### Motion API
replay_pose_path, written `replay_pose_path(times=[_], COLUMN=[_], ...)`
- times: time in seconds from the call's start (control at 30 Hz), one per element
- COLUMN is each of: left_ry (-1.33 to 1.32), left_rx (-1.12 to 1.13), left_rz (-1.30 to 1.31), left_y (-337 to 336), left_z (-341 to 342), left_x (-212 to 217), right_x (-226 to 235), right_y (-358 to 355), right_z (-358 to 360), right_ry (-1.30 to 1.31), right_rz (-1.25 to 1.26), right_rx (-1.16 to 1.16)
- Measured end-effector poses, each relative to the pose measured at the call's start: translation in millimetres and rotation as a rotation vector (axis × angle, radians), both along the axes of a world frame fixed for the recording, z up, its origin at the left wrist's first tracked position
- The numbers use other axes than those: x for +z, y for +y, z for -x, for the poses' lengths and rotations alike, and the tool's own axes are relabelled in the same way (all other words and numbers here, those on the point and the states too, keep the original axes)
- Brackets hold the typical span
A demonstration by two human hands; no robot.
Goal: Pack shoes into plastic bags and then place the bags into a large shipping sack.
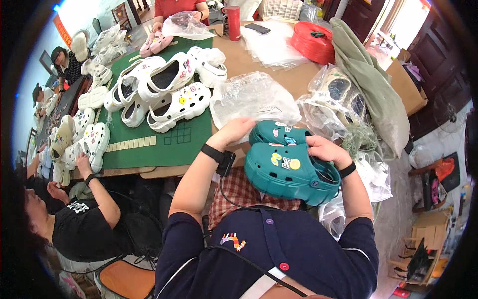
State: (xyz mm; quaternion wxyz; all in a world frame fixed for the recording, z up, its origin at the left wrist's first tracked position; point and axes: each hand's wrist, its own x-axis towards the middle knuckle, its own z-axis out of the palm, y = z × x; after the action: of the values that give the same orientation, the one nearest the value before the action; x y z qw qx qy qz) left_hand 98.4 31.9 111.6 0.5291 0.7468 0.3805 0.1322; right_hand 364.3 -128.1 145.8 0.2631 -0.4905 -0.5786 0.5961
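So we've got a pair of teal clogs (291,172) up close to us at the near edge of the table (230,57), side by side with the toes pointing left. The near one has a few colourful charms stuck on top, and the far one has some too. Our right hand (328,151) is curled over the foot openings on the right side, clamping the pair there. Our left hand (236,130) is by the toe of the far clog, fingers stretched out toward it and the clear plastic bag (254,99) lying just beyond. We honestly can't tell whether those fingertips are pinching anything. Both wrists have black bands.

Over to the left we've got a heap of white clogs (181,107) on a green mat (169,153), some with charms. Farther back there's a pair of pink clogs (156,44) near a person in red (177,7). On the far right side we see a fat roll of red twine (312,42) next to a stack of clear bags (269,45), with a black phone (258,28) on the stack. Bagged clogs (336,87) sit nearer on the right, beside a drab green sack (371,84). On our left, a co-worker in black (89,229) has a hand on more white clogs.
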Motion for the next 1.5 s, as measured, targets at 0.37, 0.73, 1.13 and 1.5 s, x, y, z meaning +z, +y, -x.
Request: replay_pose_path(times=[0.37,0.73,1.13,1.5], left_ry=[0.22,0.183,-0.108,-0.114], left_rx=[0.121,-0.11,-0.053,-0.32], left_rz=[-0.35,-0.249,-0.393,-0.409], left_y=[-13,15,2,-20], left_z=[4,35,37,27], left_x=[-1,-44,-55,0], right_x=[-10,-5,23,13], right_y=[-9,-3,14,35], right_z=[11,20,31,27], right_ry=[-0.232,-0.198,-0.598,-0.387], right_rz=[-0.319,-0.247,-0.514,-0.312], right_rx=[-0.083,0.032,0.194,0.116])
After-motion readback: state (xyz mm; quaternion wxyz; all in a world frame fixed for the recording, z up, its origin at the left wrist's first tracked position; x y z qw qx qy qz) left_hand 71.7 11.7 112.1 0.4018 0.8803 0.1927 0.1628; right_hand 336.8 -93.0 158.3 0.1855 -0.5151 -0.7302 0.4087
